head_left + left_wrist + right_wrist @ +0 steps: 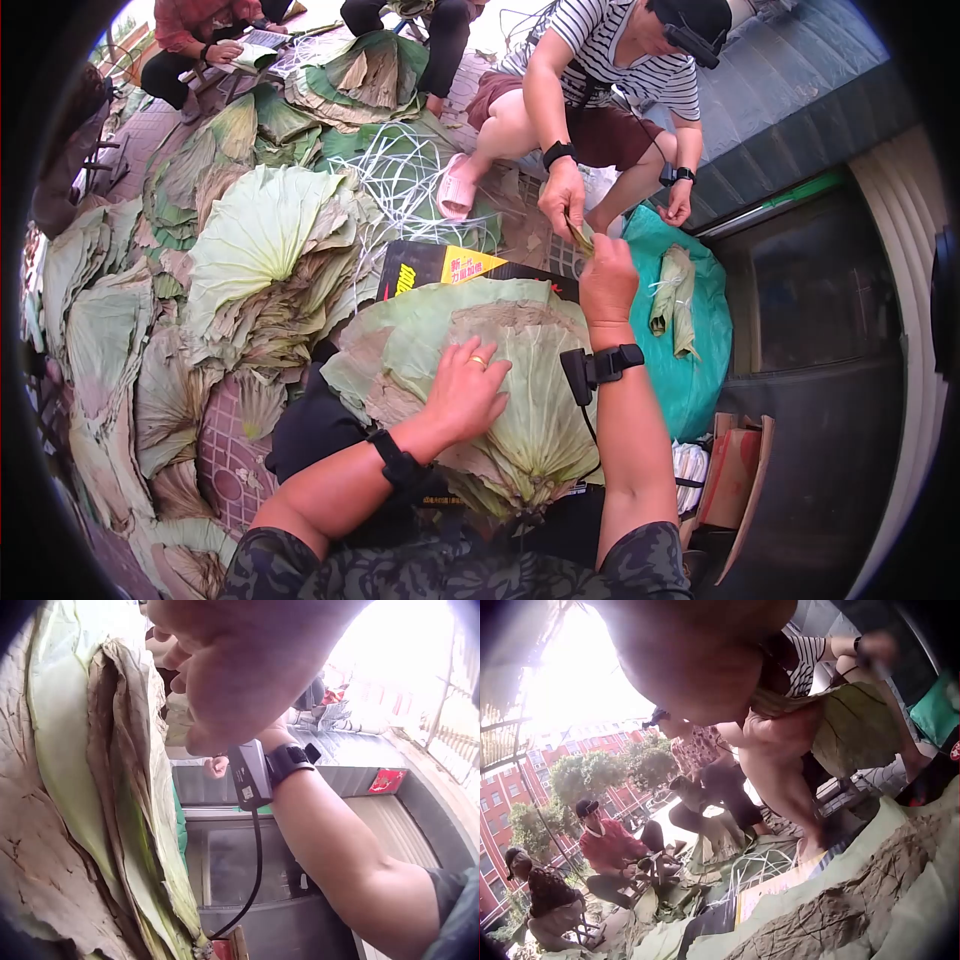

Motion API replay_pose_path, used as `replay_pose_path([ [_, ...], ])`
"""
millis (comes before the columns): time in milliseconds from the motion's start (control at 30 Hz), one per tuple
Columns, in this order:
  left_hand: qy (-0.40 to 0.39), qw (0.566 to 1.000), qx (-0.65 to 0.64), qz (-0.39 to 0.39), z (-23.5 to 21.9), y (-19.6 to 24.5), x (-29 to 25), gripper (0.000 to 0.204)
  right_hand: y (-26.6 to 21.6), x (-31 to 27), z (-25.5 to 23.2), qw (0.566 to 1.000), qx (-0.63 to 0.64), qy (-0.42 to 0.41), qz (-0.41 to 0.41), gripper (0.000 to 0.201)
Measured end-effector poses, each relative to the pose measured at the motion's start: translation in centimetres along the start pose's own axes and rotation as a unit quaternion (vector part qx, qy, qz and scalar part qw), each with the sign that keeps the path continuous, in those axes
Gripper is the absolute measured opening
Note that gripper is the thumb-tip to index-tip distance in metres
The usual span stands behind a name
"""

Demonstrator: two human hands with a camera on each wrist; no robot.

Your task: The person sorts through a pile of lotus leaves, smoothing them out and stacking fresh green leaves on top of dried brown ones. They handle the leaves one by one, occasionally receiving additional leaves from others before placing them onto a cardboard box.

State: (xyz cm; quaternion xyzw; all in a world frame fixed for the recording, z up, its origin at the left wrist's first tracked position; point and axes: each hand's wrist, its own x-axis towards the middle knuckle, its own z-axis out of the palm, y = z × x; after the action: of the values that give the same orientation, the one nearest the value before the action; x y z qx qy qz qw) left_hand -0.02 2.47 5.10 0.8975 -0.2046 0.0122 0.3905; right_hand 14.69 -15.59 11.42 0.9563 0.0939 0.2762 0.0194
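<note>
A stack of dried green-brown leaves (530, 400) lies fanned over the lap, its stems gathered toward the body. My left hand (465, 392) rests on top of it, fingers spread; in the left wrist view the same hand (255, 667) is beside the leaf edges (67, 750). Reaching forward, my right hand (608, 280) grips one end of a folded leaf (580, 236). The hand of the person opposite (563, 195) is at its other end. In the right wrist view that leaf (859, 733) hangs beyond my right hand (697, 660), whose fingertips are hidden.
Several leaf piles (265, 235) cover the ground at the left, with white strapping (395, 180) behind. A printed black box (415, 262) lies under the stack. Two tied leaf rolls (672, 300) are on a green sack (705, 345); a cardboard box (730, 475) stands at the right.
</note>
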Motion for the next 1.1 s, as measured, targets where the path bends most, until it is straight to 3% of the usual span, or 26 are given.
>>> replay_pose_path([
  [67, 0.015, 1.000, -0.007, 0.013, 0.4, 0.1, 0.1, 0.041, 2.5, -1.1, -1.7, 0.987, 0.100, 0.119, 0.049, 0.019],
  [100, 0.035, 0.999, -0.030, 0.023, 0.6, 0.1, 0.0, 0.038, 3.1, -2.0, -2.8, 0.987, 0.095, 0.121, 0.052, 0.019],
  [133, 0.055, 0.996, -0.054, 0.033, 0.7, 0.1, 0.0, 0.035, 3.5, -3.3, -4.2, 0.915, 0.301, 0.121, 0.241, 0.020],
  [167, 0.051, 0.996, -0.057, 0.038, 0.9, 0.1, 0.0, 0.035, 3.7, -4.8, -5.8, 0.767, 0.481, 0.112, 0.409, 0.021],
  [233, 0.072, 0.991, -0.094, 0.062, 1.1, -0.1, 0.0, 0.031, 2.5, -8.7, -9.3, 0.644, 0.578, 0.169, 0.472, 0.023],
  [300, 0.081, 0.989, -0.103, 0.067, 1.4, 0.0, -0.1, 0.028, 1.9, -13.9, -10.7, 0.562, 0.625, 0.163, 0.517, 0.026],
  [400, 0.079, 0.987, -0.124, 0.068, 1.5, 0.1, -0.6, 0.024, -1.1, -20.1, -12.1, 0.526, 0.632, 0.122, 0.556, 0.026],
  [467, 0.074, 0.986, -0.137, 0.068, 1.4, 0.2, -1.0, 0.021, -2.6, -22.4, -12.4, 0.483, 0.653, 0.033, 0.583, 0.026],
  [500, 0.069, 0.986, -0.136, 0.071, 1.4, 0.2, -1.3, 0.021, -3.1, -22.7, -12.6, 0.480, 0.652, 0.038, 0.585, 0.026],
  [567, 0.067, 0.985, -0.137, 0.078, 1.2, 0.0, -1.5, 0.021, -3.9, -22.7, -12.8, 0.507, 0.636, 0.002, 0.582, 0.026],
  [600, 0.067, 0.985, -0.137, 0.080, 1.0, 0.0, -1.6, 0.021, -4.4, -22.5, -13.1, 0.540, 0.631, -0.008, 0.557, 0.027],
  [633, 0.071, 0.987, -0.113, 0.088, 0.8, -0.1, -1.7, 0.021, -4.5, -22.9, -13.0, 0.540, 0.632, -0.008, 0.556, 0.027],
  [700, 0.077, 0.988, -0.090, 0.094, 0.6, -0.3, -1.7, 0.021, -4.9, -23.4, -12.9, 0.639, 0.581, -0.081, 0.497, 0.027],
  [733, 0.084, 0.988, -0.094, 0.092, 0.7, -0.4, -1.6, 0.021, -4.8, -23.6, -13.5, 0.688, 0.525, -0.156, 0.475, 0.029],
  [767, 0.090, 0.987, -0.097, 0.090, 0.7, -0.6, -1.6, 0.020, -5.0, -23.0, -14.3, 0.689, 0.525, -0.158, 0.473, 0.029],
  [800, 0.091, 0.987, -0.097, 0.088, 0.6, -0.7, -1.5, 0.020, -5.3, -22.5, -15.1, 0.848, 0.357, -0.172, 0.352, 0.030],
  [833, 0.110, 0.985, -0.083, 0.104, 0.7, -0.7, -1.4, 0.024, -5.6, -22.1, -15.9, 0.948, 0.165, -0.174, 0.209, 0.032],
  [867, 0.128, 0.982, -0.069, 0.122, 0.8, -0.7, -1.4, 0.028, -5.6, -21.1, -16.3, 0.919, 0.156, -0.221, 0.288, 0.037],
  [900, 0.123, 0.982, -0.070, 0.123, 0.6, -0.5, -1.5, 0.028, -5.1, -20.6, -15.7, 0.917, 0.156, -0.222, 0.292, 0.037],
  [967, 0.076, 0.986, -0.021, 0.145, 0.2, 0.1, -1.3, 0.040, -3.8, -19.8, -13.4, 0.970, 0.167, -0.071, 0.161, 0.042],
  [1033, 0.033, 0.988, 0.019, 0.151, 0.5, 0.3, -1.3, 0.046, -3.6, -19.8, -11.3, 0.960, 0.196, -0.098, 0.176, 0.051],
  [1100, -0.008, 0.987, 0.063, 0.150, 1.2, -0.4, -1.5, 0.051, -3.5, -20.2, -9.2, 0.966, 0.088, -0.226, 0.094, 0.056],
])
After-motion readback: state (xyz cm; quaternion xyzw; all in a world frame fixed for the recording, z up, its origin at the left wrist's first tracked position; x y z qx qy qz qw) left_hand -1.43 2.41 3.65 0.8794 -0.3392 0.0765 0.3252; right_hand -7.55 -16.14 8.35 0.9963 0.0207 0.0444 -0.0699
